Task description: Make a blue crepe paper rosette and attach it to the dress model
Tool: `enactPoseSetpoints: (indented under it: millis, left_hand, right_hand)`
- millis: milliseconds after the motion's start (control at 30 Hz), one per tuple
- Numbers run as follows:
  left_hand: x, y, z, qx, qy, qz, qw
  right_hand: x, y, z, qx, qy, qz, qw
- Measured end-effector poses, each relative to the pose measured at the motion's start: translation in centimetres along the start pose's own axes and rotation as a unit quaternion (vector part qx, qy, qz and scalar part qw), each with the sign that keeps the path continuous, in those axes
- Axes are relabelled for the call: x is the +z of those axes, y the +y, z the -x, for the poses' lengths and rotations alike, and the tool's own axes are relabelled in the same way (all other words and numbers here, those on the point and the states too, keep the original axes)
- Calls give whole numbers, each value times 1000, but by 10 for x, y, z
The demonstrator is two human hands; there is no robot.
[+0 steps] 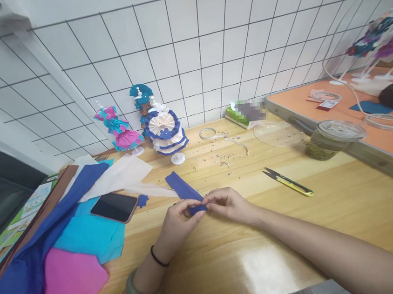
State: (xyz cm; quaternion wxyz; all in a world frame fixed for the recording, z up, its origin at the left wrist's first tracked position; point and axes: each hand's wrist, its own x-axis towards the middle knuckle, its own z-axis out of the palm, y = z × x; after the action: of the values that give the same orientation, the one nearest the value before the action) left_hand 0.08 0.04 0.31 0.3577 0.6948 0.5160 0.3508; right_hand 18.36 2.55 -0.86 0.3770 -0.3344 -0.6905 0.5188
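Both my hands meet over the near middle of the wooden table (248, 235). A dark blue strip of crepe paper (183, 186) is pinched between them, its far end angling up and left onto the table. My left hand (178, 221) is closed on the strip's near end, thumb and forefinger together. From the right, my right hand (229, 204) pinches the same strip, its fingertips touching or nearly touching the left ones. A small blue paper flower (142, 200) lies left of the strip, beside a dark phone (114, 207).
Blue (17, 278), turquoise (86, 235) and pink paper sheets (70, 282) spread along the left. Paper-dress figures (164, 127) stand at the back. Yellow-handled thread snips (287, 182) lie right, near a lidded plastic tub (332, 139). A tape roll (208, 133) and scraps lie behind.
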Motion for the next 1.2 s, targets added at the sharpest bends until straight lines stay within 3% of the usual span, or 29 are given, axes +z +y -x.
enactPoseSetpoints:
  millis: [167, 433, 633, 833, 933, 1033, 1200]
  left_hand:
    - [0, 0, 1, 61, 40, -52, 996]
    - [0, 0, 1, 53, 50, -37, 997]
    - [0, 2, 0, 37, 24, -22, 999]
    - [2, 3, 1, 53, -4, -20, 998]
    - [2, 4, 1, -7, -13, 79, 997]
    - [-1, 3, 1, -82, -10, 217, 973]
    - [-7, 2, -2, -100, 31, 345, 933]
  right_hand:
    - [0, 2, -1, 49, 4, -70, 996]
    - [2, 9, -1, 65, 4, -68, 996]
    - [-1, 6, -2, -25, 3, 74, 997]
    - [-5, -10, 1, -136, -27, 231, 963]
    - [-7, -12, 0, -158, 5, 248, 956]
    - [-11, -10, -3, -167, 25, 266, 949]
    - [-22, -6, -8, -171, 32, 280, 944]
